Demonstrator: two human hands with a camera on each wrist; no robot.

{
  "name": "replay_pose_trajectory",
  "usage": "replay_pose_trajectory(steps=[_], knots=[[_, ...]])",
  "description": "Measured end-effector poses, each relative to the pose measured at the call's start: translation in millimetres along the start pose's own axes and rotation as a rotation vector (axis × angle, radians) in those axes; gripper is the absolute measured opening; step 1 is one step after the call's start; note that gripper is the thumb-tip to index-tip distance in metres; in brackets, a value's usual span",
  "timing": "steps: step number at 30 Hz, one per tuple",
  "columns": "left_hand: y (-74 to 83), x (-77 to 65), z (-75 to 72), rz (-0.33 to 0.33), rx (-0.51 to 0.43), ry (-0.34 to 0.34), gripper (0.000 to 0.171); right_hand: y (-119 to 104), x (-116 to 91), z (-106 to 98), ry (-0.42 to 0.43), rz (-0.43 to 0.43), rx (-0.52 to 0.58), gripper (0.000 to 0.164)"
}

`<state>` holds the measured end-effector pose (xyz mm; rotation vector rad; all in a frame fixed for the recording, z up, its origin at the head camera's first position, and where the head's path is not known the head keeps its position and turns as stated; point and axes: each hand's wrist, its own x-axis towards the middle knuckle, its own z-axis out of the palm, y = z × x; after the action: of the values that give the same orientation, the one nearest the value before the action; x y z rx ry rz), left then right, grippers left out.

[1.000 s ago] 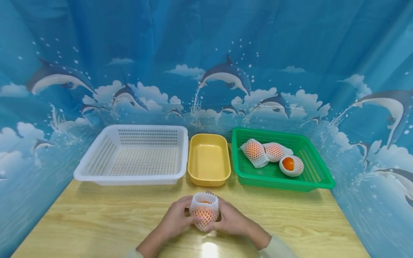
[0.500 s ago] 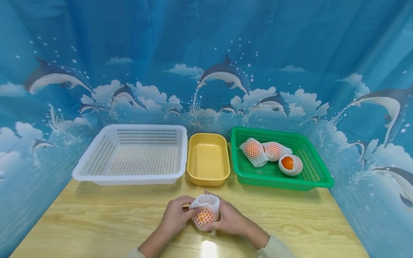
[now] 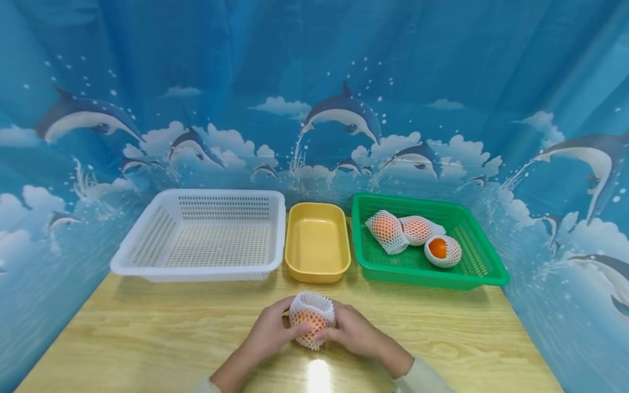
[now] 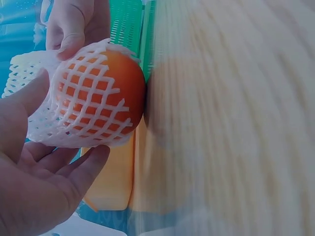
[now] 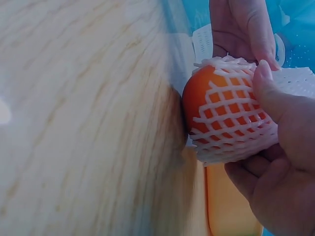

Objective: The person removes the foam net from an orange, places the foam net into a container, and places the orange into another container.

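Observation:
In the head view, an orange in a white foam net sleeve (image 3: 311, 322) sits between both hands at the table's near middle. The sleeve's round mouth faces up, and its upper part rises past the fruit. My left hand (image 3: 272, 330) grips the left side, thumb across the front of the net. On the opposite side my right hand (image 3: 355, 331) holds it, thumb also at the front. Both wrist views show the bare lower end of the orange (image 4: 129, 88) coming out of the net, close over the wood. Fingers behind the sleeve are partly hidden in the head view.
Behind the hands stands a yellow tray (image 3: 318, 278), with a white basket (image 3: 196, 271) to its left. A green basket (image 3: 417, 277) on the right holds 3 netted oranges (image 3: 388, 229). A blue dolphin curtain (image 3: 314, 65) hangs behind the wooden table (image 3: 147, 338).
Half a second ago the left fingers pinched the sleeve's upper rim and folded it. Now the rim is round and the left thumb lies lower on the net. The baskets have stayed put.

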<state>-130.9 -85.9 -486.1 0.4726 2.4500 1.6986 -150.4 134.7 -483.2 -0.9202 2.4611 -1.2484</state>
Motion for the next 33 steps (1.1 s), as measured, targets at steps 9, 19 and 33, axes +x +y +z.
replay_pose_trajectory(steps=[9,19,33], knots=[[-1.5,0.2,-1.1,0.001,0.096,-0.032,0.067,-1.8,-0.3,-3.8,0.026,-0.052,-0.058,0.048],[0.5,-0.1,-2.1,0.062,0.128,-0.070,0.062,-0.5,1.7,-3.5,0.146,-0.076,-0.044,0.030],[-0.2,0.4,-2.4,0.061,0.175,-0.014,0.055,-0.7,-0.5,3.1,0.069,0.036,0.008,0.081]])
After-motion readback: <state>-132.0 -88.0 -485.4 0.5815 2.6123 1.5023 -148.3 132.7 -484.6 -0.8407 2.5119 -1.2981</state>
